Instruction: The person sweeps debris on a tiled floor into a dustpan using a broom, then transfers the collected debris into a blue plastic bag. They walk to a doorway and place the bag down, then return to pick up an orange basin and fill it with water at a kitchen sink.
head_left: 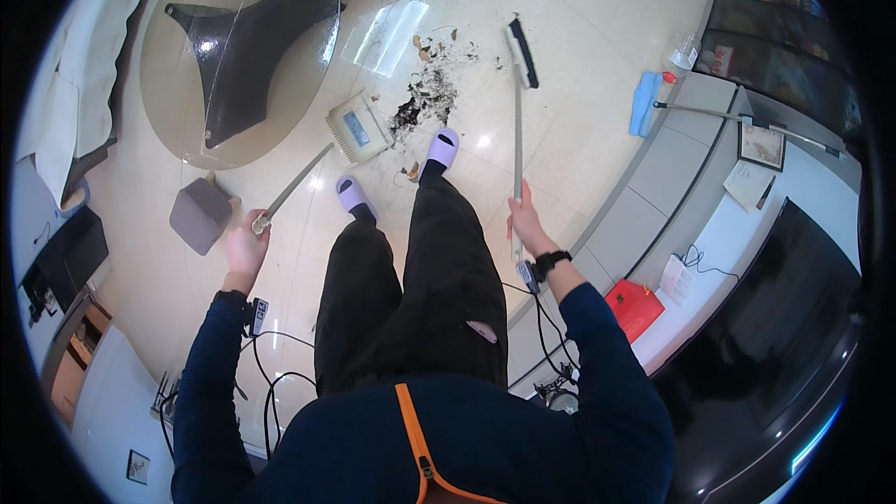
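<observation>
My left hand point(246, 245) is closed round the handle of a long-handled dustpan point(334, 134). The pan rests on the tiled floor just left of a heap of dark dirt point(411, 112) and dry leaf bits. In my right hand point(528, 222) is the long pale handle of a broom point(518, 121). The broom's black-and-white head points away from me, to the right of the scattered dirt and apart from it. Whether its bristles touch the floor I cannot tell.
A round glass table point(280, 84) with a dark base stands at the far left, a grey stool point(201, 216) nearer. Along the right runs a low grey cabinet point(644, 196) with a blue cloth point(644, 105) beside it. A red box point(635, 308) lies nearer. Cables hang by both wrists.
</observation>
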